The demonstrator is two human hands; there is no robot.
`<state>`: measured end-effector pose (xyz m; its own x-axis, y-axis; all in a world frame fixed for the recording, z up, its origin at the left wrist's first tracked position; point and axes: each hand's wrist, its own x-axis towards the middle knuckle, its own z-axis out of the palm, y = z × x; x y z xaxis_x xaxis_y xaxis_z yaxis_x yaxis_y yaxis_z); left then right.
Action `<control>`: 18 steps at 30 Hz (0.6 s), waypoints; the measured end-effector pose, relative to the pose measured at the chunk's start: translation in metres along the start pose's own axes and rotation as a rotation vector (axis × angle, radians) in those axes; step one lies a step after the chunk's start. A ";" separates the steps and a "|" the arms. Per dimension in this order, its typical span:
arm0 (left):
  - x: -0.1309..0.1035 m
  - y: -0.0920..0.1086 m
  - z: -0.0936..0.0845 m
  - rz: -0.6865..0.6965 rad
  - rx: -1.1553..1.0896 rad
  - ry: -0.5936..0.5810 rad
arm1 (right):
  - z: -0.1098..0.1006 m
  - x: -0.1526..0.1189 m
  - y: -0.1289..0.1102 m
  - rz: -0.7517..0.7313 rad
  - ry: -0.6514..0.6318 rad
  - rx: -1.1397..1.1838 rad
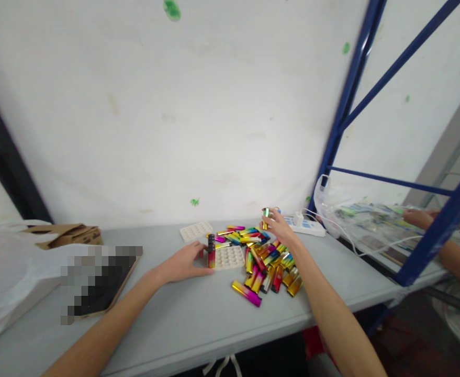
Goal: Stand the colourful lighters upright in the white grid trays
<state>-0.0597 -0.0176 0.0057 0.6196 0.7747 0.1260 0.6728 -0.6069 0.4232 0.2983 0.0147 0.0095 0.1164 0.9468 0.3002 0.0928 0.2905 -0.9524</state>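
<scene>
Nearest on the tabletop (167, 335), the loose pile of shiny coloured lighters (269, 262) lies between your arms. Your left hand (186, 263) curves at the upright lighters (211, 252) on the white tray (230, 258)'s left side; you can't tell whether its grip closes on them. Beyond the pile, your right hand (280, 228) grips a gold-green lighter (266, 219) in its fingers. Farther back lie a second tray (195, 232) and a power strip (306, 226), near the wall (214, 115).

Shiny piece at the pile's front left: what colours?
The piece runs from yellow to magenta, best seen in the head view.
</scene>
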 end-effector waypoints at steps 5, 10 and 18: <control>0.000 -0.002 0.001 0.000 -0.011 0.015 | 0.037 -0.012 -0.010 0.039 -0.266 0.261; 0.000 -0.005 0.004 0.017 -0.039 0.029 | 0.060 -0.025 -0.021 -0.099 -0.238 -0.048; -0.001 -0.001 0.002 0.021 -0.044 0.019 | 0.096 -0.049 -0.024 -0.297 -0.007 -0.500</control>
<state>-0.0602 -0.0186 0.0031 0.6250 0.7656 0.1524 0.6412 -0.6149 0.4591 0.1954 -0.0255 0.0125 0.0077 0.8358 0.5490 0.5765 0.4449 -0.6853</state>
